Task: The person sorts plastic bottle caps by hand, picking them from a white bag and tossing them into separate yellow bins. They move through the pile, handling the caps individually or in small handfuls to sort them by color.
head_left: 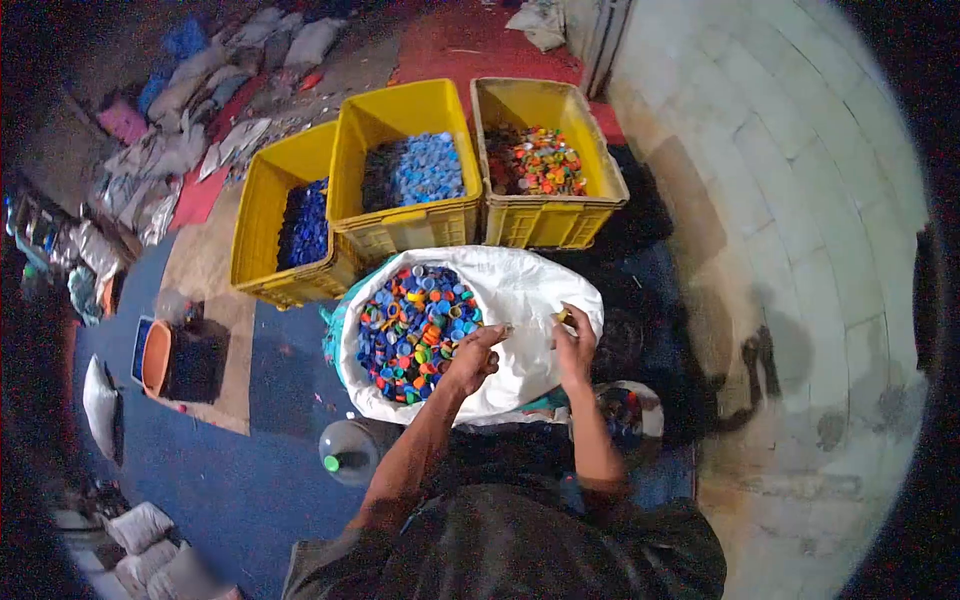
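Pinching a small yellowish cap [562,316] in right hand [574,347] over white fabric sack [530,272]; cannot tell grip of left hand [474,363]. At nine o'clock, nearer left: heap of multicoloured round plastic caps [414,338].

Room lies over the white woven sack [525,285] at centre; yellow plastic crates [405,228] bar upper centre, a block wall [800,210] the right.

Pale block wall [800,220], blue floor [288,400]
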Motion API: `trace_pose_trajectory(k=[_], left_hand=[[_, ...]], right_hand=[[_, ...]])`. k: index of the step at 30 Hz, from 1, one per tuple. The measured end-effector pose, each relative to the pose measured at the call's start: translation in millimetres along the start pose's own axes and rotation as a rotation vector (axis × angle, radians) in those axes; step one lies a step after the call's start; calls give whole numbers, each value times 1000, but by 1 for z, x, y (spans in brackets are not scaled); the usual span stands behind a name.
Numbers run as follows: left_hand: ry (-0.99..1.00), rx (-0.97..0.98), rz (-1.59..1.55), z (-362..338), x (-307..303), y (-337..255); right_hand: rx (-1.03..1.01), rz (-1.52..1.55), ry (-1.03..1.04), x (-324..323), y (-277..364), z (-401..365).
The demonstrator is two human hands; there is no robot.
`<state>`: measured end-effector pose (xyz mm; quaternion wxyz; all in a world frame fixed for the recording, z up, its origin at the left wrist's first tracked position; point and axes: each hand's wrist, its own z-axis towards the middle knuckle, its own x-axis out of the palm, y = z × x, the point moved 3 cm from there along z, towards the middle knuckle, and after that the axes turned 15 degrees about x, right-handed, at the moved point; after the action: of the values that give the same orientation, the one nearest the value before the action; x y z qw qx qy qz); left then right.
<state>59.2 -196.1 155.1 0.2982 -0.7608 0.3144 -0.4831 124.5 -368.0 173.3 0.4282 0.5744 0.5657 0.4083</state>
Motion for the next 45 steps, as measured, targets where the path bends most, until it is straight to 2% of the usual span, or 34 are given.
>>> trace_pose_trajectory(k=[2, 4, 5, 8, 9, 12, 15, 16, 18, 21, 27, 32, 34, 35, 36, 37, 38, 39, 40, 42, 43, 45], left_hand=[[34, -39, -148, 5, -5, 10], [93, -76, -351, 10, -15, 17], [48, -113, -368, 10, -17, 19], [-73, -135, -340, 3, -11, 21], [-55, -163, -319, 5, -13, 25], [11, -136, -432, 8, -13, 34], [21, -132, -502, 7, -3, 35], [-29, -139, -477, 5, 0, 35], [-125, -151, -426, 4, 6, 35], [-34, -151, -555, 9, 5, 41], [-79, -168, -676, 25, 7, 57], [-286, -244, -578, 57, 12, 73], [-313, -241, -532, 87, 24, 65], [-220, -202, -587, 115, 33, 53], [-127, -164, -642, 150, 46, 34], [-139, -49, -562, 156, 81, -14], [200, 233, -617, 161, 128, -65], [98, 10, -736, 174, 138, -90], [240, 249, -657, 170, 156, -123], [274, 301, -593, 208, 129, -134], [202, 213, -620, 196, 125, -146], [67, 92, -620, 169, 91, -152]], right_hand=[[273, 245, 25, -16, 2, 2], [436, 437, 50, -27, -18, 9], [515, 530, 68, -31, -29, 12], [506, 451, 41, -38, -37, 10], [556, 334, 2, -36, -19, 2], [619, 105, 3, -45, -36, 7], [743, 287, 125, -53, -50, 11], [781, 367, 176, -55, -53, 11], [745, 546, 214, -53, -57, 10], [735, 726, 227, -48, -57, 3], [754, 985, 223, -46, -78, -7], [763, 988, 97, -41, -118, 21], [788, 1006, 84, -30, -95, 53], [626, 964, 163, -21, -75, 78], [569, 1051, 227, -11, -38, 105], [515, 1138, 296, -1, -2, 133], [360, 1203, 412, 11, 68, 134], [342, 1220, 444, 15, 101, 148], [328, 1237, 478, 20, 123, 159], [324, 1155, 373, 25, 143, 172], [328, 1101, 313, 26, 140, 176], [353, 1102, 331, 24, 111, 179]])
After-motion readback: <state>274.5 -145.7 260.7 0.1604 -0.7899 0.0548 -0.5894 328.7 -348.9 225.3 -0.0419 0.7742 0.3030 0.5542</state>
